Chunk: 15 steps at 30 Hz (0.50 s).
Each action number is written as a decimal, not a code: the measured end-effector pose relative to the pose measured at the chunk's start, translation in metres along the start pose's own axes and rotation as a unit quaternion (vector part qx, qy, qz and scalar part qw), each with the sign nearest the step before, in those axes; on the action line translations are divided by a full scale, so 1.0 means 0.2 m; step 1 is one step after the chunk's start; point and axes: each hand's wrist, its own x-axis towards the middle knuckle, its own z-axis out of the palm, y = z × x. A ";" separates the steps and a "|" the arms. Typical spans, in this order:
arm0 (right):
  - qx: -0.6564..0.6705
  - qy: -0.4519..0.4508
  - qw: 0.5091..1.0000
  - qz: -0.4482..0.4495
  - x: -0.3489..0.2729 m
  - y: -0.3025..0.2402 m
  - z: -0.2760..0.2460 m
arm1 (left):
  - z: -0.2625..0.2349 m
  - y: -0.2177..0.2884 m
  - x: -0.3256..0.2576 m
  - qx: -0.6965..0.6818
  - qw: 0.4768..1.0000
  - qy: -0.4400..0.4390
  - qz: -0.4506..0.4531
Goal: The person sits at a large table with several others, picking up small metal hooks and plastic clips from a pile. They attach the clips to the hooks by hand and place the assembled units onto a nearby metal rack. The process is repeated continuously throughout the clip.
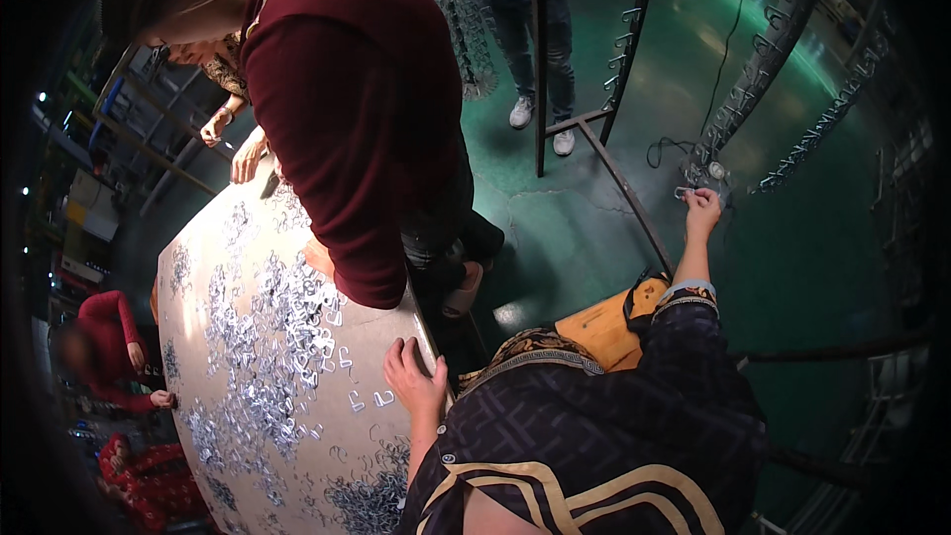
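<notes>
My left hand point(414, 378) lies at the edge of the table point(381, 332), fingers spread and nothing in them. Close by on the tabletop are a few loose metal hooks point(381, 399). Far out to the right, my right hand point(701, 210) pinches a small metal hook point(684, 193). It is beside the lower end of a hanging strip of hooks point(738, 114); whether the hook touches the strip I cannot tell. A large scattered pile of metal hooks point(267, 367) covers the middle of the table, with a darker heap point(367, 503) nearer me.
A co-worker in a maroon top point(347, 89) leans over the table beside me. Other people sit along its far left side. A dark metal frame point(624, 183) stands on the green floor, with another person behind it. A yellow-orange seat point(609, 330) is by my right arm.
</notes>
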 end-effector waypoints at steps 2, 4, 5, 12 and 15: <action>0.031 -0.019 0.999 0.022 0.00 0.01 0.00 | 0.00 0.00 0.00 0.002 1.000 -0.001 0.002; 0.070 -0.037 0.995 0.056 0.00 0.02 0.01 | 0.00 0.00 0.00 0.007 1.000 -0.001 0.005; 0.094 -0.047 0.991 0.080 -0.01 0.00 0.03 | 0.00 -0.01 0.00 0.003 1.000 0.001 0.006; 0.119 -0.374 0.885 0.250 -0.38 -0.30 0.26 | 0.02 -0.05 -0.01 -0.005 1.000 0.007 -0.001; 0.104 -0.584 0.756 0.279 -0.67 -0.45 0.44 | 0.00 -0.04 0.01 -0.032 0.999 -0.007 -0.014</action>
